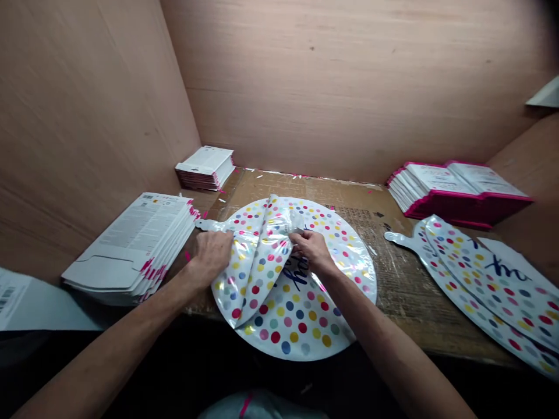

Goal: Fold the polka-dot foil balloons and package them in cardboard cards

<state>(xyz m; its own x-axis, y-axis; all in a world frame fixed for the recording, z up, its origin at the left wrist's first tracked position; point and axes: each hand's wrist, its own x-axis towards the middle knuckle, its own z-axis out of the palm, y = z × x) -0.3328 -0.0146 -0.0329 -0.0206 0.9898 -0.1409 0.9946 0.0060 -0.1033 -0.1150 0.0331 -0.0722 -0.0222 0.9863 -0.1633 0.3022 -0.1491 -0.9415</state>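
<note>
A flat round foil balloon (305,314), white with coloured dots and dark blue lettering, lies in front of me, its left part folded over and its near edge past the table's edge. My left hand (212,256) is closed on the folded foil at the left, just below the balloon's tail (209,224). With fingers pinched, my right hand (313,250) grips the edge of the folded flap near the middle, covering part of the lettering. My left fingertips are partly hidden.
Stacks of white printed envelopes (131,238) and a smaller stack (207,163) stand on the left. Pink-edged packs (463,192) are at the back right. More dotted foil balloons (489,285) lie right. Wooden panels (349,87) enclose the cardboard-covered table (393,279).
</note>
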